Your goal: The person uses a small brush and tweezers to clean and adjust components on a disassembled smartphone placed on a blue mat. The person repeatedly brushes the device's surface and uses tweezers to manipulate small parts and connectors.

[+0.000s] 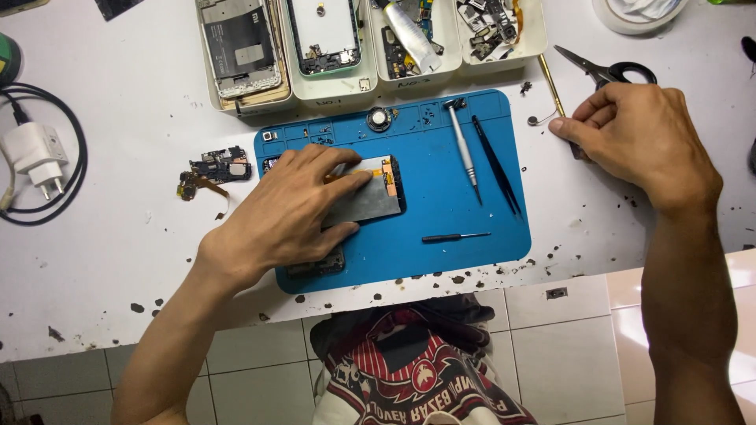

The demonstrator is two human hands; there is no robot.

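Note:
My left hand (295, 208) lies flat on an opened phone (374, 197) that rests on the blue work mat (465, 212), pressing it down with spread fingers. My right hand (634, 134) is on the white table to the right of the mat, its fingers closed around a small dark tool, with its fingertips next to a thin brass-coloured rod (551, 85). Black-handled scissors (606, 69) lie just beyond that hand.
On the mat lie a silver screwdriver (465, 149), black tweezers (498, 167) and a small black screwdriver (455, 236). White trays (339, 86) with phone parts line the far edge. A loose circuit board (216, 168) and a white charger (35, 153) lie at left.

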